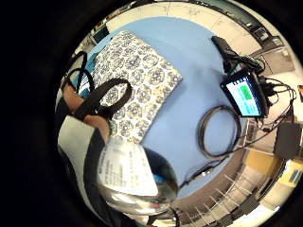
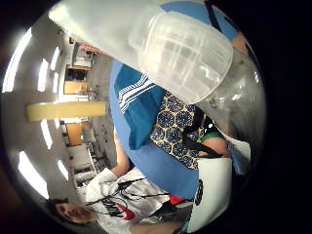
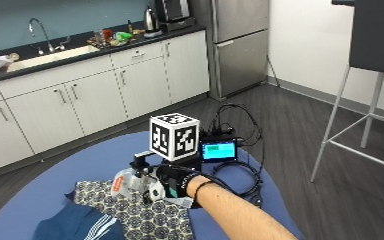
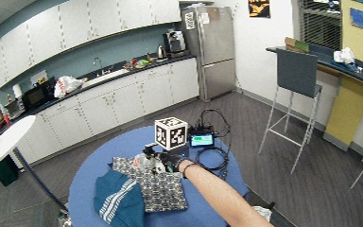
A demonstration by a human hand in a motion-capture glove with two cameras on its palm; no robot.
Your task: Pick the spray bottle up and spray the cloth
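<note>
Outside view, left to right: a blue striped cloth [image 3: 79,224] lies on the round blue bench [image 3: 45,175] at 7 o'clock. The patterned cloth [image 3: 139,212] lies beside it, partly overlapping it. The gloved right hand [image 3: 172,182] is above the patterned cloth's far edge; its fingers are curled round the clear spray bottle [image 3: 135,182], which is held clear of the bench with its red-labelled end pointing to 9 o'clock. A small lit screen [image 3: 219,150] with coiled cables [image 3: 242,175] stands at 1 o'clock of the hand.
</note>
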